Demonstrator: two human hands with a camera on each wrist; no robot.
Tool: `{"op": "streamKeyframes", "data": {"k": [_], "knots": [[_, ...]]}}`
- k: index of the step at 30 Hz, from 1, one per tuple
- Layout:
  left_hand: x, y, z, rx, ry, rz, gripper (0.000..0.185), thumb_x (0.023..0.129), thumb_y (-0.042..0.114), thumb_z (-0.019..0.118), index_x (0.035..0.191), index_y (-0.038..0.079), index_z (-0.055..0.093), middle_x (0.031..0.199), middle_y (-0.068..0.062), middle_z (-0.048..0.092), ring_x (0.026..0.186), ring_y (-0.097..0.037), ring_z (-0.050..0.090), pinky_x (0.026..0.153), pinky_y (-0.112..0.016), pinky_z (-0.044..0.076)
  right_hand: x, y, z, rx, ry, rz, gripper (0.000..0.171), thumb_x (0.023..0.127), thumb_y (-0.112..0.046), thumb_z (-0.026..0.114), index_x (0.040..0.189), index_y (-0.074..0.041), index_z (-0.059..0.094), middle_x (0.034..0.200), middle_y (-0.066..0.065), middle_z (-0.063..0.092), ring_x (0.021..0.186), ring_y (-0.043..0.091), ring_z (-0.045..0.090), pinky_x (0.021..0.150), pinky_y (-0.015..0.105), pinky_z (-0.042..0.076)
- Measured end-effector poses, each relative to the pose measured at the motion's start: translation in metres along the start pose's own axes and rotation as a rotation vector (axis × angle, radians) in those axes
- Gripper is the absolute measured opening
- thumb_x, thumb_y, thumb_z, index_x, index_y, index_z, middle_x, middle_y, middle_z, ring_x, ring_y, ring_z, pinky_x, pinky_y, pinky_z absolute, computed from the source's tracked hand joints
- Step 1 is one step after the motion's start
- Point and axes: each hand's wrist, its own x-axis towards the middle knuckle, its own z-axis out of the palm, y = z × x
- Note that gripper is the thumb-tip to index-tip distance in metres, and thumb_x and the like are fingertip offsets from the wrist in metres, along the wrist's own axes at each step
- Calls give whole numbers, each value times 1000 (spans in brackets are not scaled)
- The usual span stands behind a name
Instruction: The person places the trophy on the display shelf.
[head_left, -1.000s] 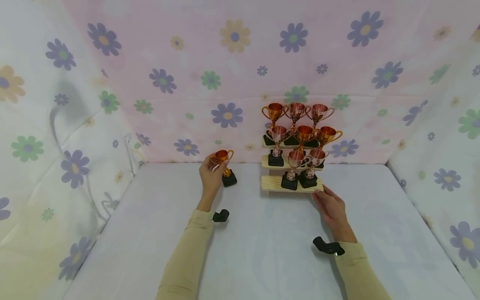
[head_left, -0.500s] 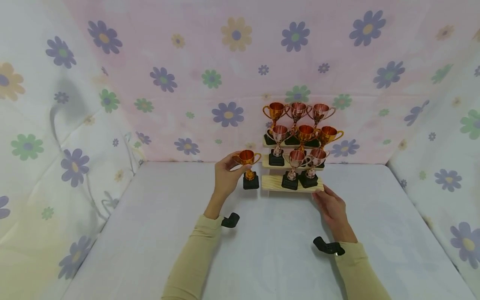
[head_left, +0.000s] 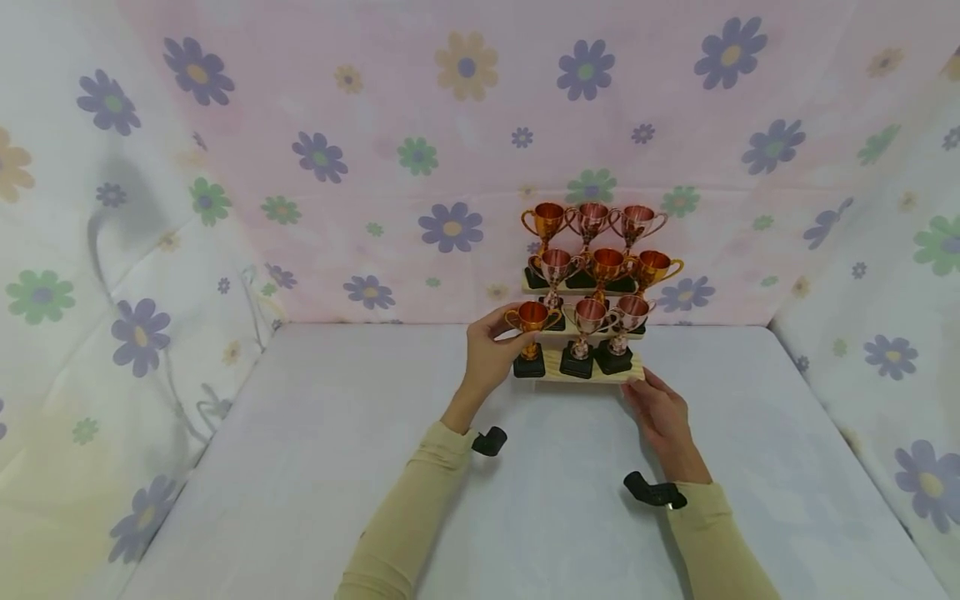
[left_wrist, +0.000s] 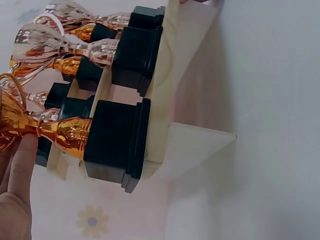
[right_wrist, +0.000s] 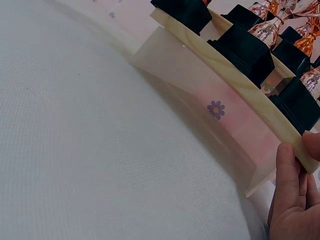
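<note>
My left hand (head_left: 489, 352) grips a gold trophy cup (head_left: 532, 317) by its cup and stem. The trophy's black base (left_wrist: 116, 143) sits at the left end of the bottom step of a three-step wooden stand (head_left: 632, 373). Beside it on that step are two copper trophies (head_left: 591, 315), and several more fill the upper steps. In the left wrist view my fingers (left_wrist: 17, 175) lie against the gold stem (left_wrist: 62, 132). My right hand (head_left: 662, 412) rests with straight fingers (right_wrist: 287, 180) against the stand's front right corner (right_wrist: 300, 155).
The stand is at the back of a white table (head_left: 315, 467), close to the flowered cloth wall (head_left: 450, 150). Flowered cloth also closes both sides. Black camera straps (head_left: 654, 492) sit on both wrists.
My left hand carried the gold trophy from the table at the left rightward and onto the left end of the bottom step. The right hand stayed at the stand's corner.
</note>
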Motion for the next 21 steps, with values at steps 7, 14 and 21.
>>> {"op": "streamKeyframes", "data": {"k": [7,14,21], "knots": [[6,-2,11,23,26,-17,44,82,2,83,124,-2,70,116,-21,72,97,-33,71,80,-33,63,-2,0,0,18,4,-3,68,100,-3,62,160,-11,32,160,9,37,109,9,63,94,19,56],[9,12,22,23,40,8,45,83,-4,81,125,-9,66,117,-28,69,100,-42,71,81,-41,64,-6,0,-1,-2,-23,-38,67,101,-3,58,160,-7,28,154,9,39,107,5,63,97,18,54],[7,27,27,4,60,-2,43,83,-4,80,124,-10,67,116,-28,70,99,-38,72,82,-40,63,-7,-1,1,-21,-23,-27,66,103,-4,56,161,-9,26,163,9,29,116,7,58,99,17,53]]}}
